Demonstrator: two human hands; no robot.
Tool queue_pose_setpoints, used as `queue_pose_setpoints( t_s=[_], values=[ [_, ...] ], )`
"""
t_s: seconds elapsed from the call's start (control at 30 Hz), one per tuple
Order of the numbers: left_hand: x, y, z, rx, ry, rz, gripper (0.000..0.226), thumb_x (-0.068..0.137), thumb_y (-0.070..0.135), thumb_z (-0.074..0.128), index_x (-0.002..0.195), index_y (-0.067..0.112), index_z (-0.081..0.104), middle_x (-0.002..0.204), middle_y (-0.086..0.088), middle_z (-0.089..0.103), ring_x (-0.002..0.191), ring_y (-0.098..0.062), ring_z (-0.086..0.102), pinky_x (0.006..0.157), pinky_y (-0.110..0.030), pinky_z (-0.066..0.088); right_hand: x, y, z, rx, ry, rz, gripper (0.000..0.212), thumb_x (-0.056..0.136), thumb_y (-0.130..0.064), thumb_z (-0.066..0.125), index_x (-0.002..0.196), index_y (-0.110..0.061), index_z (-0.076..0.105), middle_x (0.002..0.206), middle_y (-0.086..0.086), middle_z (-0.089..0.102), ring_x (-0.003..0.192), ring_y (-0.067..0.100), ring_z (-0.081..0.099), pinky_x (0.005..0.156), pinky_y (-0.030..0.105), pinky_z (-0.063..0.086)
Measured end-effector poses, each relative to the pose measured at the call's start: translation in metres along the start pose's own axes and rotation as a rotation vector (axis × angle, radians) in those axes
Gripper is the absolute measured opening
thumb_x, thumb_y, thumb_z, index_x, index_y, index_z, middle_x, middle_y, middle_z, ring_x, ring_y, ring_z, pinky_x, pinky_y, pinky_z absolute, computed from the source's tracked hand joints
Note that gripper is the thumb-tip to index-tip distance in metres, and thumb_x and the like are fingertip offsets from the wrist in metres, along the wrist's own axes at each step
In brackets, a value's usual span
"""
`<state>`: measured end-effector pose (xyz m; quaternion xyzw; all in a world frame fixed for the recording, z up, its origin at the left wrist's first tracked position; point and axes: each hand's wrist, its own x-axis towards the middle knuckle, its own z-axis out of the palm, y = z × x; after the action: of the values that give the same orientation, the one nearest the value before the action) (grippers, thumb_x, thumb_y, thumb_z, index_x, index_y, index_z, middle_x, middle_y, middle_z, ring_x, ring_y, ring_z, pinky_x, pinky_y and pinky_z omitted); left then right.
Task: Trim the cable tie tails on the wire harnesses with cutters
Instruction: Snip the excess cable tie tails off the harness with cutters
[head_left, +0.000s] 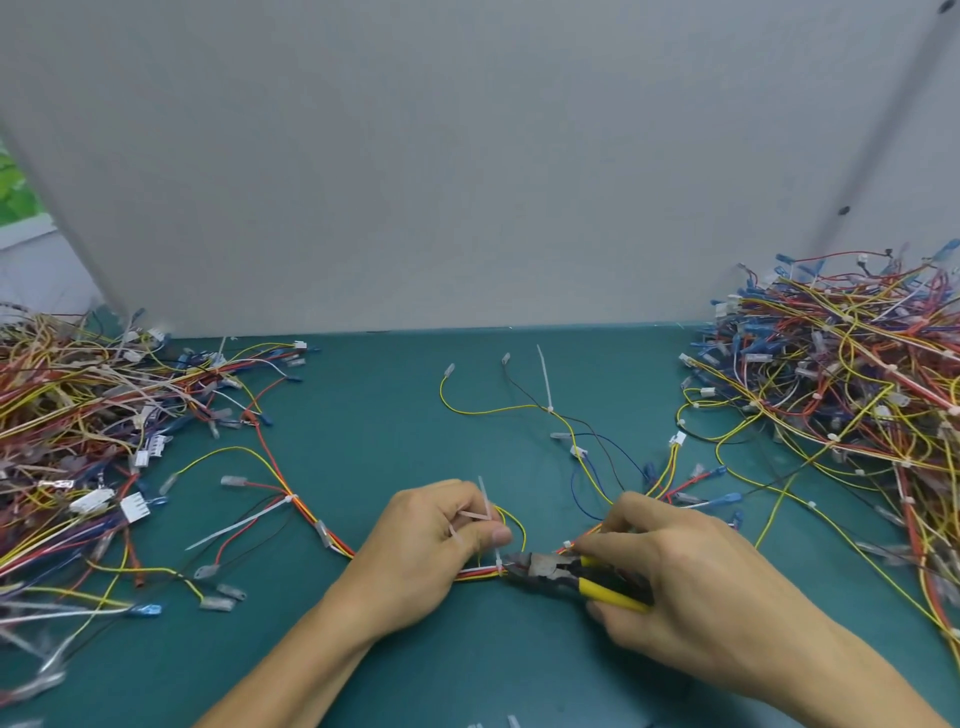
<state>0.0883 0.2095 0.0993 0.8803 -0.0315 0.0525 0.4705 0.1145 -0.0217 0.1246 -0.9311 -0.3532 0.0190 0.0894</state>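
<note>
Metal and plastic on matt teal
The cutters (543, 567) have a dull dark metal head and glossy yellow plastic handle sleeves; the cable tie (486, 501) is smooth translucent white plastic; wire harnesses (852, 374) at 3 o'clock wear shiny coloured insulation; the tabletop (363, 415) is matt.

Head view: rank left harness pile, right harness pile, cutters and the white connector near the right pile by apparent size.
1. left harness pile and right harness pile: alike, both cropped, unranked.
2. cutters.
3. white connector.
</note>
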Motion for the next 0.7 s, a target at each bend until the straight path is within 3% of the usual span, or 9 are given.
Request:
queue_pose_setpoints(
  t_s=[0.43, 0.7],
  values=[
    [-0.0006, 0.0001, -0.0009, -0.031, -0.02, -0.007, 0.028, 0.084, 0.018, 0.071, 0.061, 0.026, 0.056, 0.052, 0.015, 0.048, 0.049, -0.004, 0.036, 0.052, -0.013, 0.03, -0.0008, -0.0032, 0.0003, 0.017, 0.002, -0.009, 0.043, 0.081, -0.059, 0.046, 0.121, -0.044, 0.054, 0.108, -0.02, 0.047, 0.092, 0.007, 0.051, 0.075, 0.026, 0.046],
    [-0.0011, -0.0001, -0.0004, -0.025, -0.026, 0.005, 0.026, 0.084, 0.017, 0.071, 0.063, 0.023, 0.057, 0.05, 0.017, 0.048, 0.048, -0.003, 0.038, 0.051, -0.012, 0.03, -0.0027, -0.0046, 0.0026, -0.046, 0.008, -0.073, 0.042, 0.087, -0.06, 0.038, 0.122, -0.039, 0.05, 0.114, -0.019, 0.043, 0.099, 0.009, 0.047, 0.072, 0.027, 0.034]
  ],
)
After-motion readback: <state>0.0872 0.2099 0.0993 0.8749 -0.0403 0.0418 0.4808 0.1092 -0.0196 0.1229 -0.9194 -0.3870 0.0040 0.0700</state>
